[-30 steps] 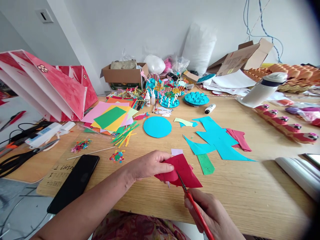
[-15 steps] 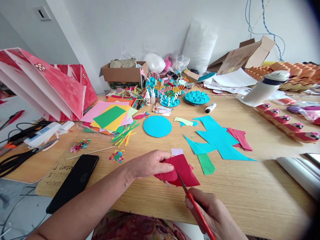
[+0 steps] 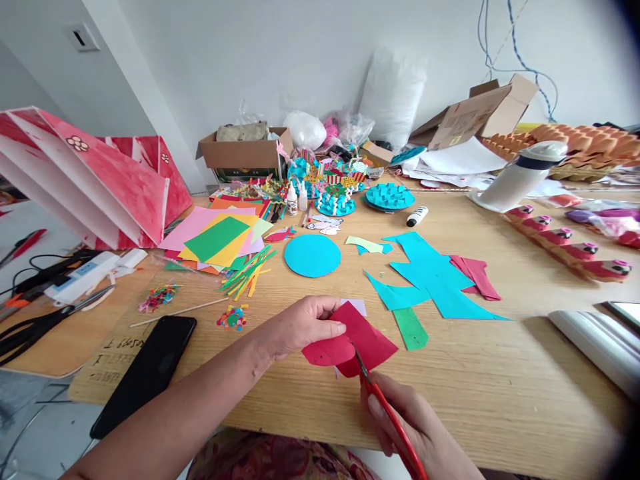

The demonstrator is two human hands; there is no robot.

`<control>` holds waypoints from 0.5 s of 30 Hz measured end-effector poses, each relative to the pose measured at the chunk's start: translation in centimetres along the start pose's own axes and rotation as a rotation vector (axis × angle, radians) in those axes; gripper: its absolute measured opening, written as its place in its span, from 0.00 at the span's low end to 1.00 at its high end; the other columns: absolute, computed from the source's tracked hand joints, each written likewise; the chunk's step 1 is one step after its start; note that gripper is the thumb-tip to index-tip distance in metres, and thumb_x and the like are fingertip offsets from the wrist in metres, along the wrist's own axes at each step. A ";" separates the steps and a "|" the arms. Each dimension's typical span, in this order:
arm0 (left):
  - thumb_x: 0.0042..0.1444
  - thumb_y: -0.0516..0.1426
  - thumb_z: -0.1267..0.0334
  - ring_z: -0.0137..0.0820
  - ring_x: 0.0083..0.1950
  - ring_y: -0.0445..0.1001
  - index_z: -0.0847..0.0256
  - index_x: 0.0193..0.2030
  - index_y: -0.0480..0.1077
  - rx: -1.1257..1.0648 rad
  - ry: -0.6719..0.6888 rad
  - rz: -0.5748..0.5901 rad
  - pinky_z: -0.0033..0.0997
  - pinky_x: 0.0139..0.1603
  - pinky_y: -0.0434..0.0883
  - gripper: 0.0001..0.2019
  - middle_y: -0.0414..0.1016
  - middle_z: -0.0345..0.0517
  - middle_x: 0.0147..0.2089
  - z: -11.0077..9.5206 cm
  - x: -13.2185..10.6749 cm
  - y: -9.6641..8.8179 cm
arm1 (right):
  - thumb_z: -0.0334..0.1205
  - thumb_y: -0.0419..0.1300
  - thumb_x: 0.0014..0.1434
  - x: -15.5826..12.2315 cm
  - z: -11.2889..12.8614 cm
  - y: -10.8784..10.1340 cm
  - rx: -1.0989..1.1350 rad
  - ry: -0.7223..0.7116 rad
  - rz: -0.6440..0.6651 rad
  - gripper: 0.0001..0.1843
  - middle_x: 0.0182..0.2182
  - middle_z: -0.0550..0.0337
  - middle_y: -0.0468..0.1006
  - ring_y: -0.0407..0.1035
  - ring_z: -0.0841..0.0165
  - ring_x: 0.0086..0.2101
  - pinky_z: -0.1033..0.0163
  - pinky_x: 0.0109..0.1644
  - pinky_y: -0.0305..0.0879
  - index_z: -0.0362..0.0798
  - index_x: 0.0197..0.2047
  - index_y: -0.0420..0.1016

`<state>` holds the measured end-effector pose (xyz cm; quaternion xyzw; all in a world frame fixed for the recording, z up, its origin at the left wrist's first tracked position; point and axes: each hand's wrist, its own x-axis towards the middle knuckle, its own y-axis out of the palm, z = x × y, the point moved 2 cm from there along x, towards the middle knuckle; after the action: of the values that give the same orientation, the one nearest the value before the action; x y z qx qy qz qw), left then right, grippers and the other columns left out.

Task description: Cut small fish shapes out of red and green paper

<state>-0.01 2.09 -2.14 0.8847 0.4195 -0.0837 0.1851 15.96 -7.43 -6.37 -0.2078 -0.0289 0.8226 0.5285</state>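
My left hand (image 3: 306, 330) pinches a sheet of red paper (image 3: 373, 343) between thumb and fingers, above the table's front part. A cut runs into the sheet, and a rounded flap lies to its left, under my thumb. My right hand (image 3: 400, 413) is wrapped round red-handled scissors (image 3: 395, 423). Their blade tips sit in the cut, close to my left thumb. Just beyond the sheet lie a pale lilac paper piece (image 3: 356, 306), a green strip (image 3: 411, 328) and a blue paper circle (image 3: 313, 255).
Blue paper offcuts (image 3: 435, 277) lie to the right. Coloured sheets (image 3: 217, 239), paper strips (image 3: 247, 272) and a black phone (image 3: 145, 373) are on the left. Glue bottles (image 3: 292, 199) and blue crafted discs (image 3: 389, 197) stand further back. A white bottle (image 3: 523, 175) leans at right.
The scissors have advanced along the cut, and the rounded flap has separated further from the rest of the red sheet. The camera view has shifted slightly.
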 end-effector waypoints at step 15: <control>0.46 0.59 0.63 0.29 0.34 0.69 0.63 0.38 0.70 -0.274 0.167 -0.280 0.25 0.37 0.64 0.12 0.73 0.44 0.33 1.6 -0.7 2.8 | 0.60 0.56 0.52 0.7 0.8 4.2 0.712 0.046 -0.330 0.22 0.15 0.69 0.60 0.54 0.74 0.18 0.69 0.23 0.50 0.47 0.26 0.65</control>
<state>1.75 -0.66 -2.63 0.7882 0.5598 0.0226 0.2547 11.76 -8.50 -6.98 -0.0224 0.2372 0.6802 0.6932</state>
